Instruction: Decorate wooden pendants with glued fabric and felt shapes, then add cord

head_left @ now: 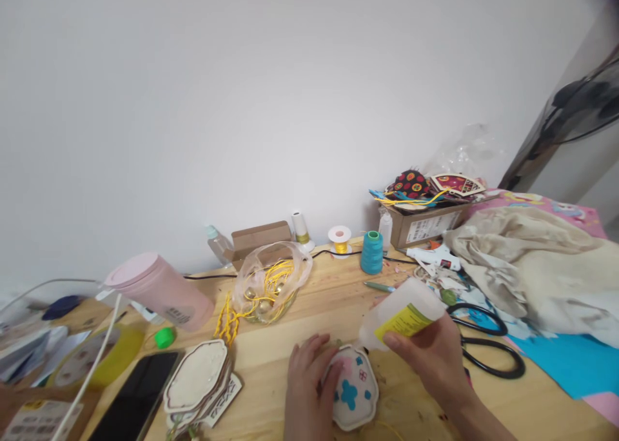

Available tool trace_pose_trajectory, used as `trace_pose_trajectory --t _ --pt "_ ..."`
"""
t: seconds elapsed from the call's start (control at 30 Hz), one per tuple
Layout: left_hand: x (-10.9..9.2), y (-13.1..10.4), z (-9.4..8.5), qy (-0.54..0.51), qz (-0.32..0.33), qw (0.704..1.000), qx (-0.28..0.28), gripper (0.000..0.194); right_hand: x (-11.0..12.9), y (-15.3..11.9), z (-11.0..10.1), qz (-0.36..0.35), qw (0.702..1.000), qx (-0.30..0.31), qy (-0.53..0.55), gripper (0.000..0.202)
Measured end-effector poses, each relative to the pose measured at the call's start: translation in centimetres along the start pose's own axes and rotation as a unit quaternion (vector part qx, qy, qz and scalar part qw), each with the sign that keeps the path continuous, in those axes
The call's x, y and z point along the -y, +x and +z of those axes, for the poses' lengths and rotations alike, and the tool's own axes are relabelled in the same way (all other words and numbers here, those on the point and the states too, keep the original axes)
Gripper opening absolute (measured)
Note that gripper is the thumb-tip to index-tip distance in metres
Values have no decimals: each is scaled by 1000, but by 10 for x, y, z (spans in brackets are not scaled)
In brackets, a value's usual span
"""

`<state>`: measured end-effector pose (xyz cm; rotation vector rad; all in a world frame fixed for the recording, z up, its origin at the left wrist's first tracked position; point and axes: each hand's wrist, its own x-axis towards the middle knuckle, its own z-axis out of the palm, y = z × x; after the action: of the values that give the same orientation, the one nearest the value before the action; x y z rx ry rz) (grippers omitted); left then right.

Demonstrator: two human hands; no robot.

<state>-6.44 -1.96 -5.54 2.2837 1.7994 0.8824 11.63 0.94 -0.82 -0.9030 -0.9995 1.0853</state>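
Note:
In the lower middle, my left hand (312, 383) has its fingers on the left edge of a scalloped white ornament (356, 399) with blue flower shapes, steadying it on the table. My right hand (432, 357) is wrapped round a translucent squeeze bottle (410, 309) with a yellow label. The bottle is tipped, its narrow end pointing down and left over the ornament's upper edge. Whether anything comes out of it I cannot tell. To the left lies a stack of similar scalloped pieces (198, 376).
Black-handled scissors (493, 363) and a glue gun (435, 258) lie to the right. Behind stand a teal thread cone (372, 254) and a plastic bag of yellow cords (273, 283). A pink tumbler (162, 293) and a phone (135, 399) are at left.

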Motion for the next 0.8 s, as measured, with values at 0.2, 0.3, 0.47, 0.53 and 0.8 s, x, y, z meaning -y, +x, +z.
trace_pose_trajectory --t 0.2,0.3,0.47,0.53,0.8 --pt "14 -20 2 59 95 991 -71 25 5 1 1 21 1000 -16 13 57" --pt "17 -29 9 152 132 978 -50 31 6 1 2 22 999 -25 22 47" --pt "5 -31 8 250 116 961 -5 61 4 1 1 16 999 -17 38 40" --pt "0 -29 6 259 109 960 0 61 3 1 0 14 999 -16 42 39" --pt "-6 -28 8 262 87 961 -10 59 2 1 0 12 999 -22 43 40"
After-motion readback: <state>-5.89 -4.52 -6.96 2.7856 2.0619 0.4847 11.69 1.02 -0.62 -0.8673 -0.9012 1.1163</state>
